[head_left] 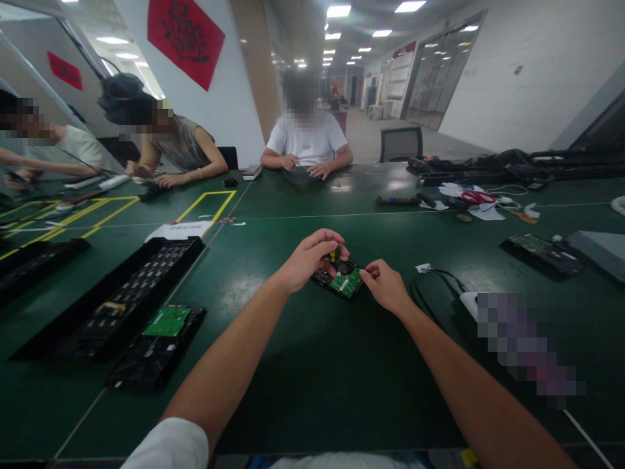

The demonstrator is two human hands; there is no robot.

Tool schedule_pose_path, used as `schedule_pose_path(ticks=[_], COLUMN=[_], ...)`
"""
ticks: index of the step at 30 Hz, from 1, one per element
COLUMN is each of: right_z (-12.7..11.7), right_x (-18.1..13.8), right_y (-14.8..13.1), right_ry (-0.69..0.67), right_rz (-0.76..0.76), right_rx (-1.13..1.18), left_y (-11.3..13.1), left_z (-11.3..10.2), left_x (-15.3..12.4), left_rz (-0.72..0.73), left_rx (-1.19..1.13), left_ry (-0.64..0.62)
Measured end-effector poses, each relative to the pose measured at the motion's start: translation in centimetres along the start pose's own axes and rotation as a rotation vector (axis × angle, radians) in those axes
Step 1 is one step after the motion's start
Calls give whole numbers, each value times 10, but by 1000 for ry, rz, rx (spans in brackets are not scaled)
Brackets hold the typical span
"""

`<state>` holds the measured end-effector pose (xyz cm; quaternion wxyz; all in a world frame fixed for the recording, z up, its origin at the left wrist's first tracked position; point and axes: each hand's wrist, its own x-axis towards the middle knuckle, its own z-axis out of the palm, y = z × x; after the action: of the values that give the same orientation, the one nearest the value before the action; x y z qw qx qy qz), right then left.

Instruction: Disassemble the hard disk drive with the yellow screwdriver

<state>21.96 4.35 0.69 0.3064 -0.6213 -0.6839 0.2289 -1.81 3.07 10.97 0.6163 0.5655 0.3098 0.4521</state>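
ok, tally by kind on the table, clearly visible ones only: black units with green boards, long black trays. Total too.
Black units with green boards: 3
Long black trays: 2, one cut off by the frame
Total: 5

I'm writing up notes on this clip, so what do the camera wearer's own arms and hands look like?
The left hand and right hand are ungloved, and no watch or bracelet shows on either wrist. Both forearms are bare. A plain white sleeve shows on the left arm; none is visible on the right.
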Motion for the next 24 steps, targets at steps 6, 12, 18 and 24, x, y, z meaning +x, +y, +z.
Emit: schedule_pose_path(ticks=[6, 12, 18, 24], right_z=[1, 1, -1, 0], right_x=[1, 1, 1, 1], right_y=[3, 5, 1, 1], right_ry=[-51, -63, -61, -59], right_rz=[-13, -40, -29, -37], right_rx=[8, 9, -1, -10], left_y=[0, 3, 7, 6], left_z=[-2, -4, -1, 0], left_x=[2, 3, 2, 1], left_rz=[29, 95, 124, 108], left_rx=[71, 376, 293, 296], left_ry=[65, 140, 81, 55])
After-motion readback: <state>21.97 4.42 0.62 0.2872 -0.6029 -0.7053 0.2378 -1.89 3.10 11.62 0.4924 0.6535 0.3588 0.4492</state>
